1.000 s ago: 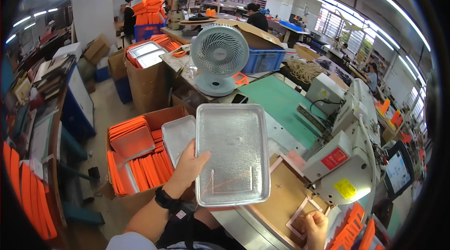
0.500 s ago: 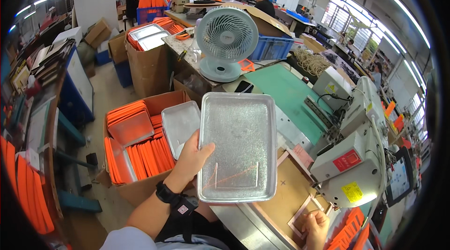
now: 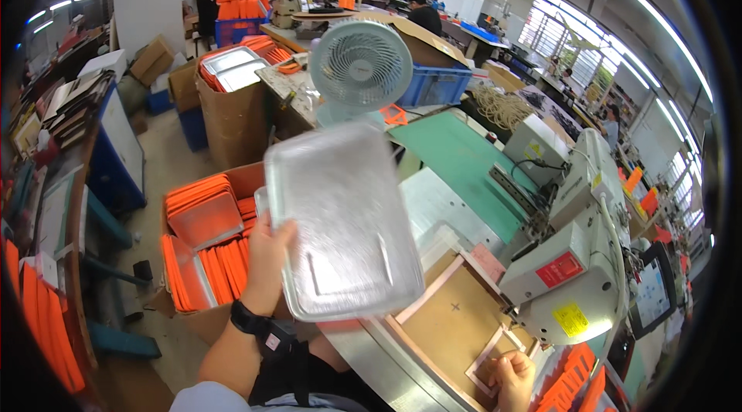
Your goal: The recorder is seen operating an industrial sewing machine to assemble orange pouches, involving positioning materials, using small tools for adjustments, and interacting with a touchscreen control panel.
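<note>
My left hand grips the left edge of a silvery, see-through rectangular panel with rounded corners and a raised rim. Two short straight slits or ridges show near its lower end. The panel is tilted and a little blurred, held above the edge of the sewing machine's table. At the lower right, my right hand is closed with bent fingers beside a small pale frame on a brown template board. Whatever its fingers hold, if anything, is hidden.
A sewing machine with a touch screen stands at right. Left of me, a cardboard box holds orange-edged panels. Behind are a fan, a green work surface and a blue crate. Cut orange pieces lie lower right.
My left hand has carried the panel left and tilted it, uncovering more of the brown template board. My right hand stays by the small frame. The whole view has shifted slightly.
</note>
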`<move>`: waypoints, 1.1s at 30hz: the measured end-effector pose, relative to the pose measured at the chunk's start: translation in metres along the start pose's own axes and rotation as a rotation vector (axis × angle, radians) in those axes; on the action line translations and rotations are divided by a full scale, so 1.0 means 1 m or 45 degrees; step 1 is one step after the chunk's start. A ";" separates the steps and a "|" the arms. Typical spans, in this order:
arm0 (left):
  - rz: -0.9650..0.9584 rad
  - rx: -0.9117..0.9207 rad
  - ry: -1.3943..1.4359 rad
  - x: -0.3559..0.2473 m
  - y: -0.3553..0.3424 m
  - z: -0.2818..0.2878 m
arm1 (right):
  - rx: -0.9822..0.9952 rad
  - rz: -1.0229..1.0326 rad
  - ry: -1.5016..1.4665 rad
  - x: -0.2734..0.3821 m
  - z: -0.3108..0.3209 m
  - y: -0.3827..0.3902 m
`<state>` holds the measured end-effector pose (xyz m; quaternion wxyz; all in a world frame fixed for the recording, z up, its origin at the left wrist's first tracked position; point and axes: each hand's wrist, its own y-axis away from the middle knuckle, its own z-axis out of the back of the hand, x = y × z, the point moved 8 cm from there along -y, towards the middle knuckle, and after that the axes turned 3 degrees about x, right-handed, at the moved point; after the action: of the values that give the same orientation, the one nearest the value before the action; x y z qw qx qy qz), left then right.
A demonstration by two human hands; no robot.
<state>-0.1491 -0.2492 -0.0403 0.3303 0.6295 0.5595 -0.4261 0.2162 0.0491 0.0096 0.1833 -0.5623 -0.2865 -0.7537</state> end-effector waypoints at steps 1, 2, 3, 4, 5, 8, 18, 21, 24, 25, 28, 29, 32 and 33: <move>-0.055 -0.160 0.045 -0.010 -0.007 0.021 | -0.019 0.022 -0.003 -0.001 0.003 0.001; -0.110 -0.320 0.091 -0.018 -0.013 0.043 | -0.021 0.015 -0.011 -0.002 0.004 0.001; -0.256 -0.422 0.069 -0.030 -0.019 0.066 | -0.003 0.009 -0.013 -0.004 0.003 0.001; -0.395 -0.518 0.051 -0.034 -0.027 0.091 | 0.003 0.004 -0.016 -0.005 0.002 0.001; -0.535 -0.620 0.032 -0.037 -0.035 0.118 | 0.013 -0.005 -0.017 -0.007 0.001 0.000; -0.651 -0.842 -0.583 -0.014 -0.062 0.187 | 0.059 -0.020 -0.014 -0.007 -0.007 -0.001; -0.233 -0.391 -1.308 0.161 -0.142 0.179 | 0.140 0.122 -0.062 -0.021 0.006 -0.011; 0.038 -0.502 -1.351 0.201 -0.134 0.182 | 0.145 0.030 -0.154 -0.008 -0.002 -0.001; 0.379 0.408 -1.049 0.223 -0.139 0.170 | 0.125 -0.015 -0.164 0.008 -0.010 0.008; 0.318 0.377 -0.984 0.225 -0.144 0.200 | 0.136 -0.053 -0.152 0.012 -0.015 0.009; 0.285 0.052 -1.055 0.217 -0.137 0.194 | 0.160 -0.015 -0.249 0.010 -0.015 0.015; 0.117 -0.222 -1.346 0.180 -0.131 0.198 | 0.215 0.010 -0.188 0.011 -0.019 0.015; -0.190 -0.176 -0.718 0.065 -0.102 0.127 | 0.194 0.077 -0.040 -0.015 -0.007 0.007; -0.269 0.047 -0.676 0.018 -0.082 0.081 | 0.181 0.152 -0.020 -0.021 -0.001 0.004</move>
<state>-0.2434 -0.3011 -0.0850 0.4075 0.4400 0.5081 -0.6182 0.2242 0.0442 -0.0093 0.2650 -0.5698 -0.3069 -0.7148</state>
